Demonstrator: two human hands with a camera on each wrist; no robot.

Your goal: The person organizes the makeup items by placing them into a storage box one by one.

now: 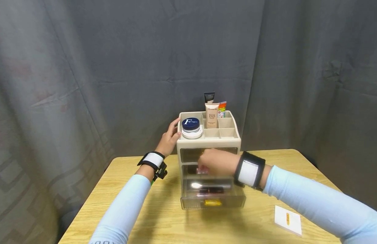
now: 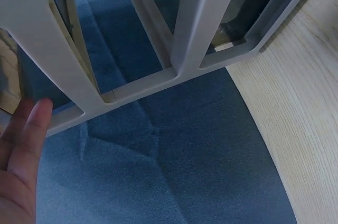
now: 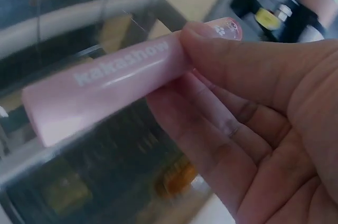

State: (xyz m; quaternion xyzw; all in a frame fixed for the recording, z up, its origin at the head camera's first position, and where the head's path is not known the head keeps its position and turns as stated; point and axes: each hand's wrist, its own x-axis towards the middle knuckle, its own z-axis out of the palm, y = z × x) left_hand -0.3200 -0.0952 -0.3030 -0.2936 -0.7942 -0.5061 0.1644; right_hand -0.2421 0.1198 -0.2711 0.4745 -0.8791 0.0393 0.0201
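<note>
A pink cosmetic tube [image 3: 105, 89] printed "kakashow" is pinched between the thumb and fingers of my right hand [image 1: 217, 162]. In the head view that hand is blurred, over the pulled-out clear drawer [image 1: 191, 204] of a cream cosmetics organizer [image 1: 208, 144]. Inside the drawer lie a silvery stick [image 1: 208, 186] and a dark tube [image 1: 211, 190]. At the organizer's upper left side rests my left hand [image 1: 168, 139], its thumb near the front corner. The left wrist view shows two of its fingers [image 2: 33, 139] extended against the organizer's frame.
On top of the organizer stand a navy-lidded jar [image 1: 190, 124], a beige BB cream tube [image 1: 211, 117], a black-capped tube [image 1: 209, 96] and a small colourful tube [image 1: 222, 110]. A white card [image 1: 287, 219] lies on the wooden table [image 1: 130, 189] at right. Grey curtain [image 1: 164, 67] hangs behind.
</note>
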